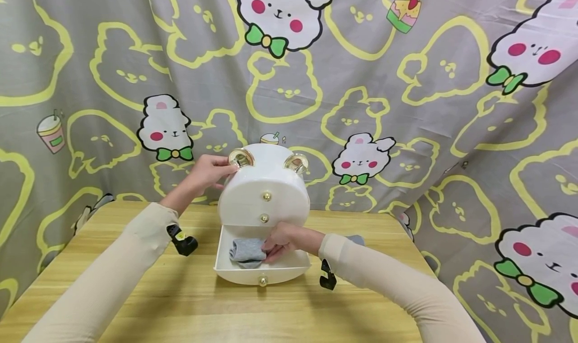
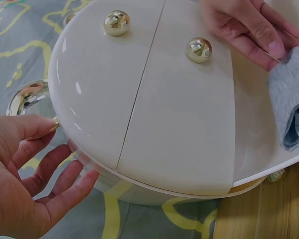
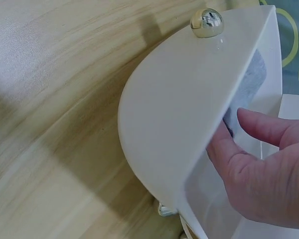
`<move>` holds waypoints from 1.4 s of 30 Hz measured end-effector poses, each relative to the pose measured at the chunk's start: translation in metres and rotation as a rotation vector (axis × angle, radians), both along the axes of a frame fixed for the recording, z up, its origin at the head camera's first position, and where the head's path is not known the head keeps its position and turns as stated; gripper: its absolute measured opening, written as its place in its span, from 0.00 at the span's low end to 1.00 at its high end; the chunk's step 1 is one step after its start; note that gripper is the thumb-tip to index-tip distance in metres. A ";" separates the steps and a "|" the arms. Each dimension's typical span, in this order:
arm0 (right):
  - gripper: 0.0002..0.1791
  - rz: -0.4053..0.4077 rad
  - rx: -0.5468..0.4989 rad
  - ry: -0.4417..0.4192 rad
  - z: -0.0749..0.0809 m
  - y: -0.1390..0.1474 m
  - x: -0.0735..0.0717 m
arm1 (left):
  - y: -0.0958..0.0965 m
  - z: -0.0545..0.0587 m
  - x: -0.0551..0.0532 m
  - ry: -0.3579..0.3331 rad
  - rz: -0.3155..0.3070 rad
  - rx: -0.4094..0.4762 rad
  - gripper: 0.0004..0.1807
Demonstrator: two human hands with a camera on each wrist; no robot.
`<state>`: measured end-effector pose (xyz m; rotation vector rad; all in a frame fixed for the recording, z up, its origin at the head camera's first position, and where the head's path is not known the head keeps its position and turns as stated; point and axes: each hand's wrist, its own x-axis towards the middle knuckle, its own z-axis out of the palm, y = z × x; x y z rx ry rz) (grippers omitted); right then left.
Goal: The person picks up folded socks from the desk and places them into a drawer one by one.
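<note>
A white drawer box [image 1: 264, 202] with gold ears and round gold knobs stands on the table, its bottom drawer [image 1: 284, 275] pulled out. My left hand [image 1: 209, 171] is at the box's upper left, thumb and index finger pinching the gold ear [image 1: 241, 157]; the other fingers spread beside the shell [image 2: 139, 109]. Inside the drawer lies a folded grey cloth [image 1: 247, 250], rolled thick with layered edges in the left wrist view. My right hand [image 1: 286, 240] reaches into the drawer and pinches the cloth's right edge; the drawer front [image 3: 179, 104] partly hides its fingers in the right wrist view.
Another grey cloth [image 1: 355, 239] lies on the wooden table [image 1: 180, 298] to the right, mostly behind the right forearm. A patterned grey curtain [image 1: 289, 92] hangs behind and beside the table. The box's upper drawers are closed.
</note>
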<state>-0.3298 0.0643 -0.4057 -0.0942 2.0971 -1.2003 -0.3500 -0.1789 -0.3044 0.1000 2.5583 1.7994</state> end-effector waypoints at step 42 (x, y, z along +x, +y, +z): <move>0.08 0.068 0.246 0.263 0.082 0.177 -0.037 | 0.001 -0.001 -0.001 0.004 0.007 -0.001 0.23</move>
